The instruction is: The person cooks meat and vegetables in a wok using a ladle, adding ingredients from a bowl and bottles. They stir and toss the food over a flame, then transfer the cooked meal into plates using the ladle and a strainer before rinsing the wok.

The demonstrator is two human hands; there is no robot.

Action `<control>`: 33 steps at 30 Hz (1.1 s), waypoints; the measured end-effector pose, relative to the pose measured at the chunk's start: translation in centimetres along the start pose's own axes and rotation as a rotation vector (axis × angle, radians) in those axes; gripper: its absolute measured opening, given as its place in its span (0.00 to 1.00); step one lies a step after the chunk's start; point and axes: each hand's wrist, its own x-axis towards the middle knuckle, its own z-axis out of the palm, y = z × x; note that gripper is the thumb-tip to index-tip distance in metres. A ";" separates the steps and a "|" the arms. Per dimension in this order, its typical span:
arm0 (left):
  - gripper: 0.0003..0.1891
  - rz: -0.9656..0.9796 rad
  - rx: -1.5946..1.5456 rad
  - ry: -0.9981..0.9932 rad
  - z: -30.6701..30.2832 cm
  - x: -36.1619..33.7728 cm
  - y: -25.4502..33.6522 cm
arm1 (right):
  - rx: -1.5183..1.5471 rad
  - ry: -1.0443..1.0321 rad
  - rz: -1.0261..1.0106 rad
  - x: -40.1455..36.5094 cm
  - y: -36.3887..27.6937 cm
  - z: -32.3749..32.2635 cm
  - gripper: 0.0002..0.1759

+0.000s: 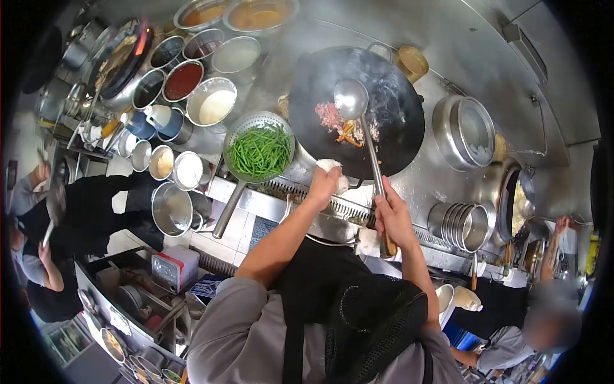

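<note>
A large black wok (390, 121) gives off smoke; minced meat (328, 115) and orange-brown pieces (348, 134) lie inside it. My left hand (326, 184) is closed on a white cloth (339, 176) at the wok's near rim. In my right hand (393, 214) is the handle of a metal ladle (350, 98), whose bowl sits in the wok beside the meat. To the left, green beans (260, 150) fill a perforated strainer (233, 203), its handle pointing toward me.
Sauce containers, one with red sauce (183, 80), stand at the upper left. Metal pots (472, 131) and stacked pans (459, 225) are on the right. A co-worker in black (505, 304) is at the lower right; others (83, 211) are at the far left.
</note>
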 end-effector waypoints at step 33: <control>0.33 0.034 0.106 0.005 -0.1 0.2 -0.4 | -0.958 -0.080 -0.201 -7.5 -2.8 -10.7 0.36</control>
